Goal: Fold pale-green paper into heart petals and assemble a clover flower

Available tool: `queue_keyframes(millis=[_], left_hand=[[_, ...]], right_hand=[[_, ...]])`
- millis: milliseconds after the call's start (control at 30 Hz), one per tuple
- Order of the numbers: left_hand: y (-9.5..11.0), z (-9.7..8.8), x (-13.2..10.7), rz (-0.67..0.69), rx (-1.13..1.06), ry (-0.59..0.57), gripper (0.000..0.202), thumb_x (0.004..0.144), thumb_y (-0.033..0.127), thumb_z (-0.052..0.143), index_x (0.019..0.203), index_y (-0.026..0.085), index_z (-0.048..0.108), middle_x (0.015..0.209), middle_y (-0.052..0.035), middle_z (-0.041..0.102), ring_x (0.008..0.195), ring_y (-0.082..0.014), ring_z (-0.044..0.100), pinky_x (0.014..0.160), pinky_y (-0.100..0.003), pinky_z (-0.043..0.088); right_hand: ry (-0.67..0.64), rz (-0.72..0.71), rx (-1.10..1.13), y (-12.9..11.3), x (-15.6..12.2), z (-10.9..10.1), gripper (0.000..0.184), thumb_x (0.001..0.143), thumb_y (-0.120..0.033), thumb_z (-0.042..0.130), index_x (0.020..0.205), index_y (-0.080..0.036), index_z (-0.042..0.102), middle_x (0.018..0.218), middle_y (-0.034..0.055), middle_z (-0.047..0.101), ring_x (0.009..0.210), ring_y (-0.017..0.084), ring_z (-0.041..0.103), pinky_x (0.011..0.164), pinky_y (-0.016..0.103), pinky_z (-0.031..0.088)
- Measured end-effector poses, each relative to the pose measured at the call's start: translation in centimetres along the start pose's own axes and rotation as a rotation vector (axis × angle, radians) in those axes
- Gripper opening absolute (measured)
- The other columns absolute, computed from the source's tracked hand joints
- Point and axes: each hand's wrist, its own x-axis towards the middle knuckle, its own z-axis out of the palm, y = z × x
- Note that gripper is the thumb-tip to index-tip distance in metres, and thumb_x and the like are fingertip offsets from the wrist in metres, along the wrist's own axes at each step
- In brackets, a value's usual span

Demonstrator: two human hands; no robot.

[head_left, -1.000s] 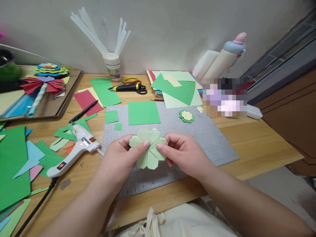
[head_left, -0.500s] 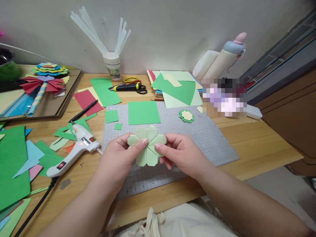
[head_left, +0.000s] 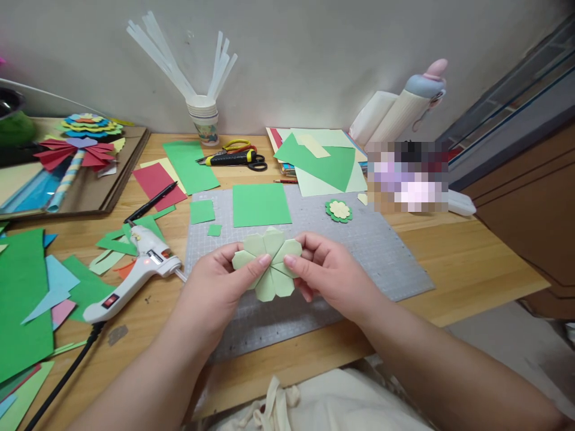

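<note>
Between my two hands is a light green paper flower (head_left: 274,280) with several creased petals, held above the grey cutting mat (head_left: 359,263). My left hand (head_left: 229,269) pinches its left side, thumb on top near the centre. From the right, my right hand (head_left: 330,269) grips it the same way, fingers behind. Beyond the flower lie a green paper square (head_left: 262,205), a smaller green piece (head_left: 202,211) and a tiny one (head_left: 214,230). A small green and cream paper flower (head_left: 339,211) rests on the mat to the right.
A white glue gun (head_left: 144,266) with a lit red light lies on the left among paper scraps (head_left: 58,281). Behind are a utility knife (head_left: 231,158), scissors (head_left: 257,164), a stack of paper cups (head_left: 206,123) with white sticks, and a bottle (head_left: 406,111) leaning at the wall.
The light green flower has turned a little between my fingers, so its petals and creases point in different directions. Both hands stay in nearly the same place.
</note>
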Motion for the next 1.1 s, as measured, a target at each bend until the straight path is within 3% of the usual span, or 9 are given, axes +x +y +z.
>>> queue_keyframes(millis=[100,233,567,833,933,1100], left_hand=[[0.0,0.0,0.0,-0.022,-0.014,-0.02,0.026,0.064,0.032,0.081,0.084,0.017,0.073,0.074,-0.0031,0.072,0.066,-0.0158,0.061,0.06,-0.023,0.049],[0.0,0.0,0.0,-0.036,0.0,-0.025,0.024,0.064,0.033,0.081,0.079,0.016,0.072,0.072,-0.0032,0.072,0.064,-0.0156,0.06,0.059,-0.023,0.048],[0.0,0.0,0.1,-0.05,0.03,-0.019,0.025,0.065,0.035,0.08,0.081,0.016,0.075,0.071,-0.0045,0.073,0.065,-0.0179,0.062,0.061,-0.025,0.049],[-0.5,-0.5,0.0,-0.013,0.23,-0.038,0.022,0.068,0.037,0.077,0.077,0.018,0.074,0.074,-0.0041,0.072,0.064,-0.0168,0.06,0.057,-0.024,0.046],[-0.4,-0.4,0.0,0.036,0.187,0.035,0.021,0.069,0.037,0.076,0.079,0.019,0.073,0.074,-0.0023,0.071,0.066,-0.0158,0.059,0.059,-0.023,0.045],[0.0,-0.1,0.0,0.015,0.046,0.05,0.019,0.07,0.033,0.075,0.082,0.018,0.071,0.074,-0.0016,0.07,0.067,-0.0164,0.058,0.061,-0.025,0.044]], right_hand=[[-0.008,0.002,0.025,0.1,0.0,0.0,0.023,0.081,-0.038,0.065,0.087,-0.02,0.051,0.055,-0.0086,0.051,0.039,0.005,0.046,0.037,0.016,0.033],[-0.002,-0.048,-0.014,0.2,0.0,0.0,0.025,0.082,-0.037,0.064,0.072,-0.017,0.052,0.054,-0.0071,0.05,0.039,0.004,0.045,0.038,0.016,0.034],[0.032,-0.05,-0.06,0.0,0.1,0.1,0.026,0.081,-0.038,0.064,0.07,-0.018,0.053,0.05,-0.0067,0.05,0.038,0.005,0.044,0.038,0.017,0.032],[0.016,-0.052,-0.092,-0.2,0.1,-0.2,0.027,0.078,-0.041,0.067,0.074,-0.018,0.054,0.056,-0.0062,0.049,0.044,0.006,0.042,0.039,0.018,0.033],[0.02,-0.046,-0.05,0.3,-0.2,-0.2,0.027,0.078,-0.043,0.067,0.084,-0.019,0.056,0.063,-0.0052,0.052,0.047,0.006,0.045,0.043,0.02,0.038],[-0.077,0.031,-0.057,1.1,-0.4,0.2,0.03,0.079,-0.044,0.064,0.071,-0.018,0.054,0.061,-0.0024,0.058,0.042,0.006,0.046,0.042,0.02,0.035]])
